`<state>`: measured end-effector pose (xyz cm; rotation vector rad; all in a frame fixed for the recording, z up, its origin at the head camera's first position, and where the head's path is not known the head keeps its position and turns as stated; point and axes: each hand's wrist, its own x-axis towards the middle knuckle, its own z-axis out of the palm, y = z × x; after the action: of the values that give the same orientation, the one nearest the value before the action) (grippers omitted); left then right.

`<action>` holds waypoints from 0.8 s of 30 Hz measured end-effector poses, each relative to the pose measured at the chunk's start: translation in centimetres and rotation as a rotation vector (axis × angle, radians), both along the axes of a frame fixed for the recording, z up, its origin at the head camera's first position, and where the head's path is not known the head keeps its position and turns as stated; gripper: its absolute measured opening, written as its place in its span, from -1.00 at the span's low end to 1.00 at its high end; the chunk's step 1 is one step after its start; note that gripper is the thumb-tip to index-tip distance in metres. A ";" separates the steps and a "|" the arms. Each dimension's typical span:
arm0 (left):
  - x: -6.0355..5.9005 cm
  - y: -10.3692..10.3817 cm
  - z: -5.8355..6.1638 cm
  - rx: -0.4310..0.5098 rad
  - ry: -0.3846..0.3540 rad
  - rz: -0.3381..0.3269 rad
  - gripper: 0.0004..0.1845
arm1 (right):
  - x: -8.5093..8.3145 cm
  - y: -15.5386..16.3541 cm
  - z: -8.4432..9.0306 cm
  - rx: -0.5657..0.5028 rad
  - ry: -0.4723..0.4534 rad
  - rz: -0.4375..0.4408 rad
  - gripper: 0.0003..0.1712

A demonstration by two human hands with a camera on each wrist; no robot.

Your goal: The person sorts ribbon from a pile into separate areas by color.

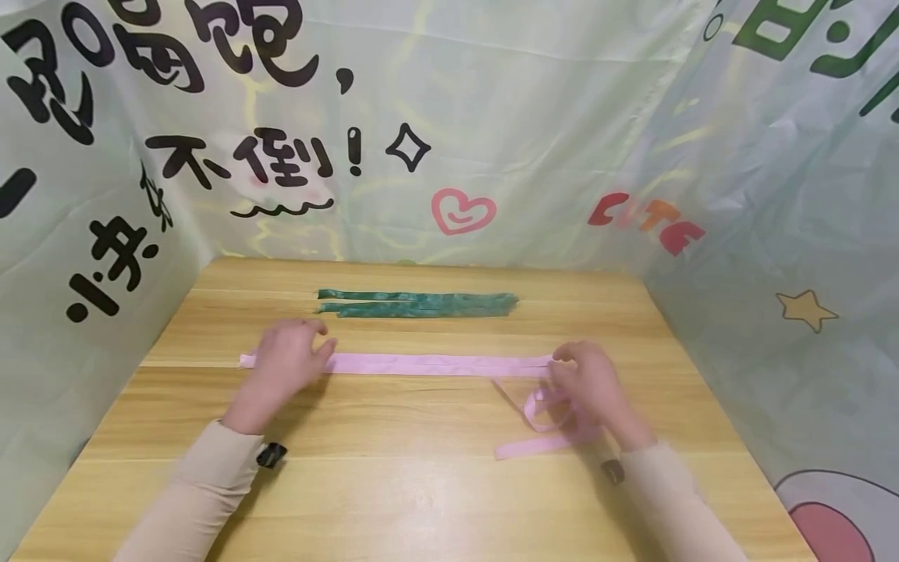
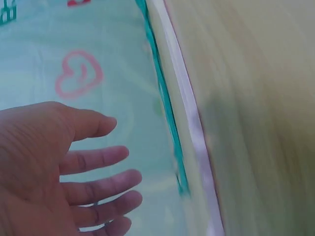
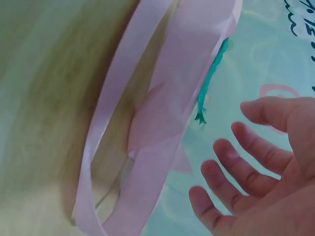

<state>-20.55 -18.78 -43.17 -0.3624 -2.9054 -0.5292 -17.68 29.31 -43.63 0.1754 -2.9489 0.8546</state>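
Note:
A long pink ribbon (image 1: pixel 435 364) lies stretched left to right across the wooden table (image 1: pixel 421 484). Its right end trails into loose loops (image 1: pixel 537 414) nearer me. My left hand (image 1: pixel 291 361) hovers over the ribbon's left end, and in the left wrist view that hand (image 2: pixel 118 157) has spread fingers and holds nothing, with the pink ribbon (image 2: pixel 197 132) off to its side. My right hand (image 1: pixel 586 382) is at the ribbon's right end above the loops. The right wrist view shows the hand (image 3: pixel 221 147) with relaxed, empty fingers beside a loop of pink ribbon (image 3: pixel 162 98).
A folded dark green ribbon (image 1: pixel 421 304) lies farther back on the table, parallel to the pink one. Printed fabric walls (image 1: pixel 492 117) close in the table at the back, left and right. Bare wood lies in front of my hands.

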 end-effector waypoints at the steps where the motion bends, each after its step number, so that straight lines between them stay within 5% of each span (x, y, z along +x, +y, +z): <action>1: -0.1 1.0 0.0 0.004 0.015 -0.028 -0.64 | 0.2 -0.1 0.1 -0.014 -0.013 0.002 -0.66; 8: 0.0 7.5 -0.8 0.017 0.111 -0.237 -0.71 | 2.0 -0.8 -0.7 0.007 0.057 0.121 -0.83; 15: 0.7 12.2 -0.6 0.025 0.049 -0.414 -0.69 | 3.1 -1.6 -1.5 0.016 0.103 0.294 -0.94; 24: 1.5 17.1 -0.5 -0.050 0.014 -0.541 -0.61 | 4.0 -2.4 -1.2 0.123 0.093 0.322 -0.87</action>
<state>-19.04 -1.63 -43.72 -1.1676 -2.7907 -0.5158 -13.70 26.87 -44.78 0.6926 -2.9296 0.6703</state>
